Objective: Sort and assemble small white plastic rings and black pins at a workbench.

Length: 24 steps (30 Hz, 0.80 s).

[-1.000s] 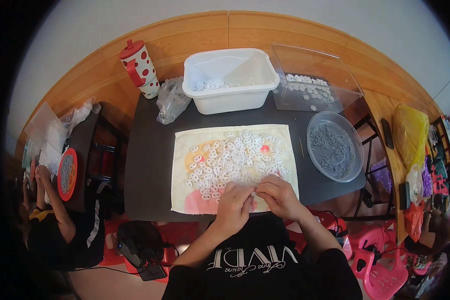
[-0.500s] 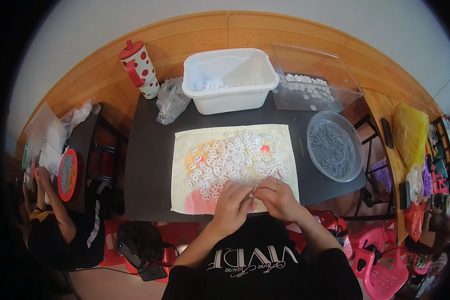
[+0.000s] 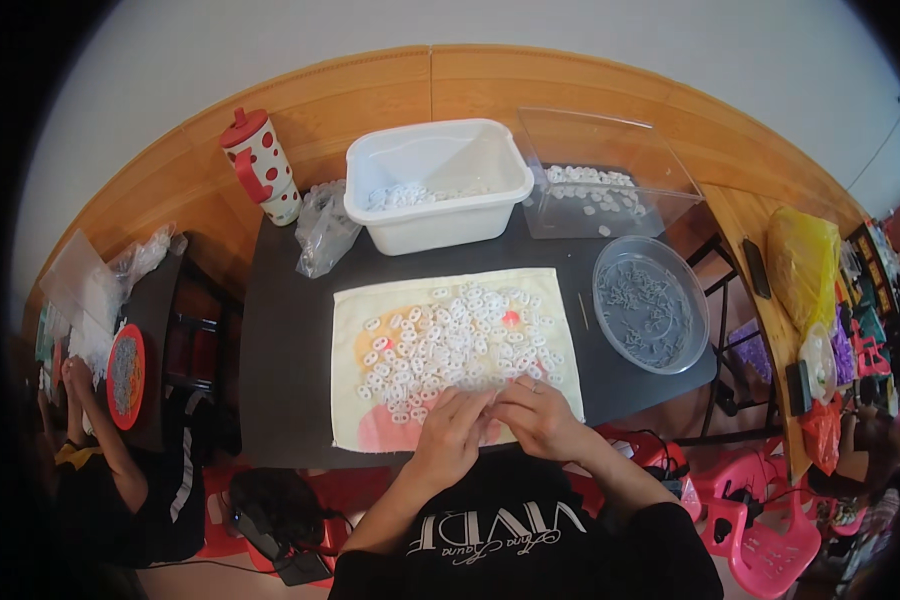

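A pale cloth [image 3: 370, 420] with orange and pink patches lies on the black table [image 3: 290, 340], covered with several small white ring-shaped parts [image 3: 450, 340]. My left hand [image 3: 448, 440] and my right hand [image 3: 540, 415] meet at the cloth's near edge, fingertips pinched together over a small white part. The part itself is mostly hidden by the fingers.
Behind the cloth stand a white tub [image 3: 440, 190] holding white parts, a clear box [image 3: 600, 180] with more, and a crumpled plastic bag [image 3: 322, 228]. A round clear bowl [image 3: 652, 303] of grey pieces sits right. A red-dotted cup [image 3: 262, 165] stands back left. Another person [image 3: 120, 470] sits left.
My hands have stayed together at the cloth's near edge, with only small finger movements. The parts on the cloth look unchanged.
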Each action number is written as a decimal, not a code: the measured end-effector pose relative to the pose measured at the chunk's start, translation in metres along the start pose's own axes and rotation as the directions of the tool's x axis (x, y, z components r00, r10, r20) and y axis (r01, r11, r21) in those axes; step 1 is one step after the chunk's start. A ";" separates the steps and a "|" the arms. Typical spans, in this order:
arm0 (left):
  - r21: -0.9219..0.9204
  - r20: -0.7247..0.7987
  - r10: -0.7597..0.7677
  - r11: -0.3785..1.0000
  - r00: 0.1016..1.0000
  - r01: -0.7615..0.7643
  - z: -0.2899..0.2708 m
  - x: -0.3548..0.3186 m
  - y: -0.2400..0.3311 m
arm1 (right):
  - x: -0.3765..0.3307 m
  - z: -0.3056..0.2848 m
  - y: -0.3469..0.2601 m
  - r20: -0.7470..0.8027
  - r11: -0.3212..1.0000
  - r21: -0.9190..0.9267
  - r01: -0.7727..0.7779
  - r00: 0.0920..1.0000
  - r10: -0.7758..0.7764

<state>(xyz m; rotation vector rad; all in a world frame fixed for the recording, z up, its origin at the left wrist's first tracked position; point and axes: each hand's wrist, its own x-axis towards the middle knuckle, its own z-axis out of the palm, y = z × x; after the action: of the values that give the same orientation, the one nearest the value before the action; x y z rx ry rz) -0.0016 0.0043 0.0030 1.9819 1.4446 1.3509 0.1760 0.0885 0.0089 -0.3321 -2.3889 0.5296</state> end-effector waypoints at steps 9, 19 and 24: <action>-0.027 -0.015 -0.005 1.000 1.000 0.004 0.001 0.002 -0.005 | 0.000 -0.002 0.004 -0.013 0.992 0.101 -0.082 0.996 0.084; -0.010 -0.012 -0.003 1.000 1.000 0.002 0.002 0.000 -0.008 | 0.000 -0.001 0.005 -0.041 0.973 0.200 -0.117 0.991 0.128; -0.034 -0.002 0.009 0.999 1.000 -0.010 -0.001 0.002 -0.003 | -0.002 -0.002 0.004 -0.036 0.989 0.114 -0.089 0.995 0.094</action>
<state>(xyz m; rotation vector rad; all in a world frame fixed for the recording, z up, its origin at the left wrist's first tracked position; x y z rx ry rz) -0.0035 0.0070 0.0025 1.9692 1.4055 1.3725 0.1793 0.0917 0.0071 -0.4003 -2.3013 0.6896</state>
